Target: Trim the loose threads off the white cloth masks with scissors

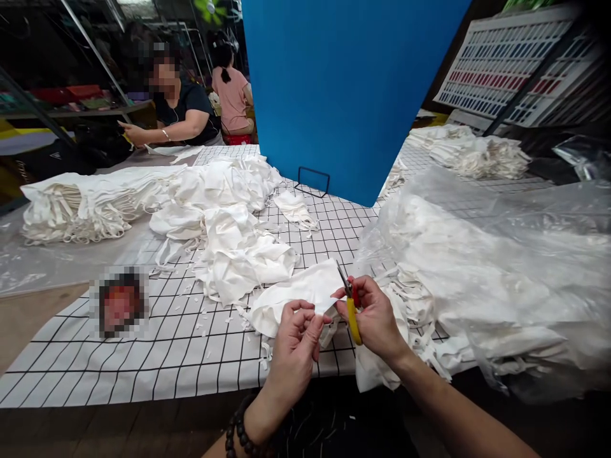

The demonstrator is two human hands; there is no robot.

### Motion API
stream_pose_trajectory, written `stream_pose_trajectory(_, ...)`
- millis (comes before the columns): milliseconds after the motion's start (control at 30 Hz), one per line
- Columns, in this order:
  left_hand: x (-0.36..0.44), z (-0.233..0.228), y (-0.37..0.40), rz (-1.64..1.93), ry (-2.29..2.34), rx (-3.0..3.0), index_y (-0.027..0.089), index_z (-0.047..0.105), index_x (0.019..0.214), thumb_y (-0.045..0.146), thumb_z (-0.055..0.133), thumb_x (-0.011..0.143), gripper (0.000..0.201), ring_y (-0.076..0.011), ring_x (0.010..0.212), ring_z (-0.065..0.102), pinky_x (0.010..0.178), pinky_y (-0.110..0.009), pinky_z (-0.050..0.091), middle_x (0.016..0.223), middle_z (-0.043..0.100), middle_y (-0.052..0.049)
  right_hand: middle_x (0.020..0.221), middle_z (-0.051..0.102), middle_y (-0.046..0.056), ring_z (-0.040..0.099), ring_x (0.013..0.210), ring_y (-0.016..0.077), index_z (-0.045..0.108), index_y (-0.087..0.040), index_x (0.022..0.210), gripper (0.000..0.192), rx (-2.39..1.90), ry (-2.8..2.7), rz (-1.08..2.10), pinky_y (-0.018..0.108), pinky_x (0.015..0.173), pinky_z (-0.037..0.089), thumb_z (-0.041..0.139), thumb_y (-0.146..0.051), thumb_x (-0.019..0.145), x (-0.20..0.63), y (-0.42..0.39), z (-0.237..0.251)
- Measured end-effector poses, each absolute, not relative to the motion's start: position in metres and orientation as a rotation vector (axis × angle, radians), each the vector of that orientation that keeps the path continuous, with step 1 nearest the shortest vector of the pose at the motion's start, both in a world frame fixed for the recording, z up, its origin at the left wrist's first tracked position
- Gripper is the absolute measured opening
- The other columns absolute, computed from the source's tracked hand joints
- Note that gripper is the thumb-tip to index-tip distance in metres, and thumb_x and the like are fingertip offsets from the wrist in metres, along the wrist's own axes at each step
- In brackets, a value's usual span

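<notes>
The left hand (296,340) pinches a flat white fabric piece (293,294) at its edge; the right hand (377,317) holds small metal scissors with yellow-and-red handles (352,315). The fabric piece spreads toward eleven o'clock from the hands. Beyond, a crumpled white fabric heap (236,254) lies at ten, a clear plastic bag (491,261) at two.

My left forearm (262,413) and right forearm (449,385) are slanting toward each other from below; my left hand (296,343) is pinching between thumb and fingers, while my right hand (376,315) is gripping with curled fingers just beside it.
</notes>
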State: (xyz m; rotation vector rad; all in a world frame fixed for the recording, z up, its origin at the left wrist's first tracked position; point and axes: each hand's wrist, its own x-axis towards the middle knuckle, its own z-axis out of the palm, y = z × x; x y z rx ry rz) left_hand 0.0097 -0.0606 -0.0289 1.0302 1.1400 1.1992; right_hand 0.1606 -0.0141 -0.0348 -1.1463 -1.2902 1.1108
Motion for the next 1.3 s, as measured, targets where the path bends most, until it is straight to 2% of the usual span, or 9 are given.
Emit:
stream_pose_trajectory(67,0.01,-0.03,-0.062,1.245,1.162,1.063,0.015,0.068,0.084,0.039,0.06,0.089,0.025,-0.0008,0.047,0.046,0.042,-0.02,0.039,0.116,0.054,-0.009,0.087,0.066,0.002,0.063,0.076,0.0157,0.05,-0.024,0.085,0.033,-1.152,-1.306,1.152,0.025,0.066,0.052,0.078,-0.032,0.07,0.16,-0.016,-0.037)
stream_pose_trajectory(100,0.01,-0.031,-0.062,1.242,1.124,1.046,0.015,0.067,0.085,0.039,0.06,0.089,0.025,-0.002,0.046,0.047,0.041,-0.02,0.041,0.113,0.056,-0.01,0.088,0.066,0.002,0.063,0.077,0.0156,0.05,-0.023,0.086,0.032,-1.154,-1.341,1.183,0.025,0.066,0.051,0.078,-0.03,0.071,0.16,-0.017,-0.037)
stream_pose_trajectory(167,0.012,-0.033,-0.061,1.216,0.99,0.982,0.016,0.065,0.091,0.039,0.057,0.091,0.024,-0.0055,0.046,0.049,0.041,-0.021,0.042,0.094,0.063,-0.007,0.091,0.065,0.002,0.062,0.078,0.0155,0.05,-0.023,0.086,0.029,-1.16,-1.427,1.24,0.025,0.066,0.051,0.076,-0.028,0.073,0.165,-0.019,-0.037)
stream_pose_trajectory(233,0.013,-0.035,-0.059,1.209,0.888,0.942,0.015,0.064,0.095,0.037,0.055,0.092,0.024,-0.0091,0.051,0.054,0.049,-0.022,0.047,0.073,0.062,-0.002,0.094,0.064,0.003,0.061,0.078,0.0155,0.049,-0.023,0.086,0.027,-1.208,-1.489,1.232,0.026,0.067,0.05,0.073,-0.028,0.075,0.174,-0.021,-0.033)
stream_pose_trajectory(300,0.012,-0.038,-0.056,1.234,0.866,0.957,0.015,0.063,0.094,0.035,0.053,0.094,0.022,-0.0111,0.058,0.059,0.06,-0.024,0.049,0.066,0.06,0.0,0.088,0.062,0.001,0.059,0.074,0.0148,0.047,-0.023,0.085,0.027,-1.32,-1.571,1.146,0.025,0.064,0.047,0.071,-0.03,0.076,0.188,-0.023,-0.025)
stream_pose_trajectory(433,0.008,-0.041,-0.054,1.269,0.96,1.117,0.016,0.061,0.091,0.031,0.051,0.096,0.019,-0.012,0.065,0.06,0.068,-0.026,0.048,0.07,0.06,-0.001,0.068,0.053,-0.005,0.048,0.059,0.0134,0.047,-0.024,0.083,0.031,-1.549,-1.988,0.936,0.024,0.054,0.038,0.074,-0.033,0.071,0.213,-0.029,-0.003)
stream_pose_trajectory(833,0.006,-0.041,-0.055,1.174,1.001,1.485,0.019,0.06,0.089,0.025,0.047,0.097,0.017,-0.0119,0.066,0.058,0.065,-0.026,0.046,0.079,0.054,-0.001,0.072,0.055,-0.002,0.05,0.062,0.0159,0.047,-0.024,0.086,0.036,-1.655,-2.265,0.802,0.027,0.057,0.035,0.07,-0.047,0.071,0.202,-0.038,0.02)
stream_pose_trajectory(1133,0.003,-0.041,-0.054,1.135,0.976,1.485,0.018,0.061,0.09,0.027,0.047,0.097,0.019,-0.0126,0.066,0.056,0.065,-0.027,0.046,0.082,0.056,-0.003,0.064,0.052,-0.004,0.048,0.059,0.0156,0.044,-0.024,0.08,0.033,-1.639,-2.275,0.849,0.025,0.054,0.031,0.069,-0.045,0.072,0.203,-0.038,0.017)
stream_pose_trajectory(1300,0.001,-0.037,-0.054,1.105,0.985,1.439,0.018,0.063,0.088,0.028,0.047,0.097,0.02,-0.0127,0.066,0.056,0.064,-0.027,0.046,0.082,0.057,-0.003,0.058,0.049,-0.005,0.047,0.055,0.0157,0.044,-0.025,0.076,0.029,-1.67,-2.307,0.728,0.025,0.052,0.028,0.067,-0.041,0.072,0.204,-0.037,0.012)
